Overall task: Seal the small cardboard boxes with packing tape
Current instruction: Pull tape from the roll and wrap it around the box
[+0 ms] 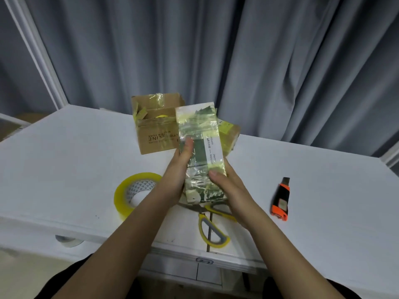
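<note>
A slim green-and-white printed box, wrapped in shiny clear tape, is held above the white table. My left hand grips its left side with the thumb laid on the front face. My right hand grips its lower right side, thumb pressed on the taped front. A roll of yellowish packing tape lies on the table left of my left wrist. Behind the held box stands an open brown cardboard box with tape scraps on its flaps. Another taped brown box peeks out at the right.
Yellow-handled scissors lie near the table's front edge under my hands. An orange and black utility knife lies to the right. Grey curtains hang behind the table. A white roll shows below the table edge at left.
</note>
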